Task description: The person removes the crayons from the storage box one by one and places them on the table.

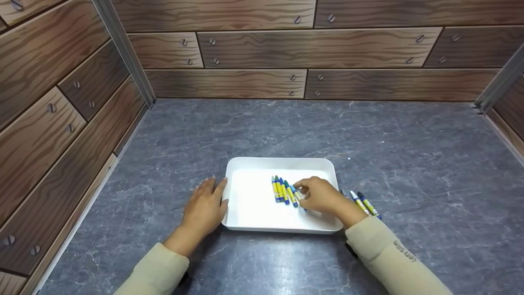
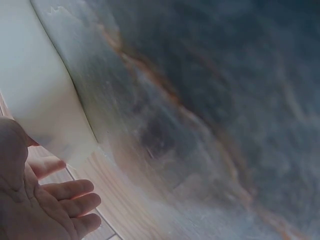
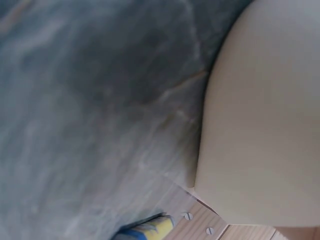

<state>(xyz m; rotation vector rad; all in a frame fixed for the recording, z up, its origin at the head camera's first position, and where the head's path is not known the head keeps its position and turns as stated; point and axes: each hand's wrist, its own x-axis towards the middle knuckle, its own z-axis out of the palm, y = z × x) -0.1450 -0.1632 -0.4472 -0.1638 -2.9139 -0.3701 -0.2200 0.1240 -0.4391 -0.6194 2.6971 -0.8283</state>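
A white tray (image 1: 254, 217) lies on the grey marbled table. My left hand (image 1: 204, 207) rests against its left wall, fingers extended; in the left wrist view the left hand (image 2: 45, 205) shows straight fingers beside the tray (image 2: 40, 85). Inside the tray, several crayons (image 1: 280, 190) with yellow and blue wrappers lie side by side, tips pointing away. Over the tray's right half, my right hand (image 1: 323, 196) pinches a light-blue-tipped crayon (image 1: 297, 193) at the right end of that row, between thumb and fingers. Part of this crayon is hidden by the hand.
More crayons (image 1: 364, 203), one white-tipped and one black-tipped, lie on the table right of the tray, partly behind the right forearm. In the right wrist view a yellow and blue crayon (image 3: 150, 230) shows near the tray wall (image 3: 260, 125). Wood-patterned walls (image 1: 254, 49) enclose the table.
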